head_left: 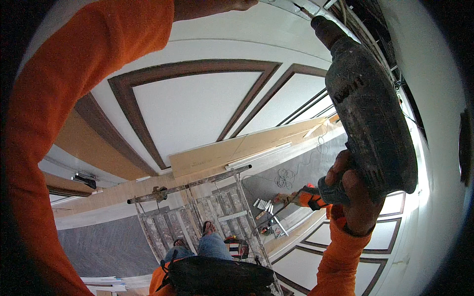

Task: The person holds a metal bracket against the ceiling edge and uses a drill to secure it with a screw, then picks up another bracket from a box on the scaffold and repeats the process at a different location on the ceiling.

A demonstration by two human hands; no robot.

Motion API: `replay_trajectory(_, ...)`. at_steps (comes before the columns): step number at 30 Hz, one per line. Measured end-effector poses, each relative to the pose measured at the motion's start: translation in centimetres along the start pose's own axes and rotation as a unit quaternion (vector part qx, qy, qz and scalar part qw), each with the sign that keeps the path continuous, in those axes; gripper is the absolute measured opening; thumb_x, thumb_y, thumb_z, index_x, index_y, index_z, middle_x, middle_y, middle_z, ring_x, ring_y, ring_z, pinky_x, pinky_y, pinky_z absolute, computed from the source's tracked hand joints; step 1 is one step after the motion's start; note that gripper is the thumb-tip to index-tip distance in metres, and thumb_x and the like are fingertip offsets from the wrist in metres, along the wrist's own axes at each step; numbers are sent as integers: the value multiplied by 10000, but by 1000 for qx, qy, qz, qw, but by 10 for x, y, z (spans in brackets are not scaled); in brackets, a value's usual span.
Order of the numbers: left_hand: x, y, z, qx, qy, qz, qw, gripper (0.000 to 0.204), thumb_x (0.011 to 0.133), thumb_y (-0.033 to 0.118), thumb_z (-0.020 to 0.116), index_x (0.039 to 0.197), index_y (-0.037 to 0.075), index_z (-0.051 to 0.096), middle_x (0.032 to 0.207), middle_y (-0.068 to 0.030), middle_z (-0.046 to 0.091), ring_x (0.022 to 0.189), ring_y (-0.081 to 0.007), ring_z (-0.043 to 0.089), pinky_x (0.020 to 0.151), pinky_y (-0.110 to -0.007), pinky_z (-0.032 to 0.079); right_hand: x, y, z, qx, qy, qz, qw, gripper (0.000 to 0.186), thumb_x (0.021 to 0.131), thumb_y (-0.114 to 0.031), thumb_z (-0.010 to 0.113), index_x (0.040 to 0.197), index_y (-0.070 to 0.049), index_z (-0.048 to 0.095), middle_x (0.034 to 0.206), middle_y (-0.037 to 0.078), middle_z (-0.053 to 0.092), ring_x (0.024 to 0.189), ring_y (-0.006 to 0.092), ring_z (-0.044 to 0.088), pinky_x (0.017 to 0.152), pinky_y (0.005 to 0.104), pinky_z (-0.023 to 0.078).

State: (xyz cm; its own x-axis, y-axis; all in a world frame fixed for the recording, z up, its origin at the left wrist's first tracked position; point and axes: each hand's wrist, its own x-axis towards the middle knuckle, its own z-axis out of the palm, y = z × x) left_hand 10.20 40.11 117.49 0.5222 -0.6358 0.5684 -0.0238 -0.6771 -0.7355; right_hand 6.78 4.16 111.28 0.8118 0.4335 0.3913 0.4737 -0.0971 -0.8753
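My right hand (353,197) is wrapped round the grip of a large, dusty dark power drill (370,113), which points up and to the left. The thin bit (302,9) at its nose reaches a pale metal strip (281,6) along the top edge of the view; whether it has gone into the strip, I cannot tell. My left hand (237,5) is raised beside that strip, to the left of the bit. The upper edge cuts this hand off, so its fingers are mostly hidden.
I stand on a scaffold with worn planks (170,227) and a metal rail (190,185). Brown-framed white panels (197,108) line the wall. Far below are coiled cable (285,177), scattered pieces and an orange shape (313,198) I cannot make out. Cables (368,34) run behind the drill.
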Motion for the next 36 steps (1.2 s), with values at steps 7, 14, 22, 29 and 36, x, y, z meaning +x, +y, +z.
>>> replay_trajectory(7,2,3,-3,-2,-5,-4,1000,483,850,218,718,1274,30,583,1076,-95,637,969,-233,629,896,-357,540,7,4,-23,-121,-105,-27,987,343,832,-31,575,1169,7,524,840,104,635,658,188,654,577,322,573)
replay_trajectory(14,1,3,-2,15,6,3,1000,472,842,202,722,1260,28,590,1077,-97,637,964,-226,634,906,-353,540,1,4,-15,-51,-47,-33,997,339,817,-24,592,1148,14,531,815,100,629,638,182,629,565,328,545)
replay_trajectory(22,2,5,-1,2,3,-12,1000,487,844,189,725,1279,32,573,1115,-112,637,1026,-250,629,940,-375,525,3,-5,-12,-82,2,42,996,360,777,-6,582,1132,23,530,748,86,590,611,173,588,571,322,529)
replay_trajectory(29,0,5,0,-7,11,-11,1000,502,842,182,731,1293,38,565,1137,-113,631,1024,-248,630,941,-383,525,9,-2,-10,-60,-28,-1,998,287,802,-32,576,1085,3,547,724,77,583,620,161,597,559,322,528)
replay_trajectory(36,0,4,1,-10,18,-9,1000,490,828,165,743,1270,29,581,1096,-104,638,971,-239,647,882,-360,557,14,4,-7,-44,-29,-19,998,193,813,-43,597,1004,-18,586,756,71,607,616,153,612,571,319,540)
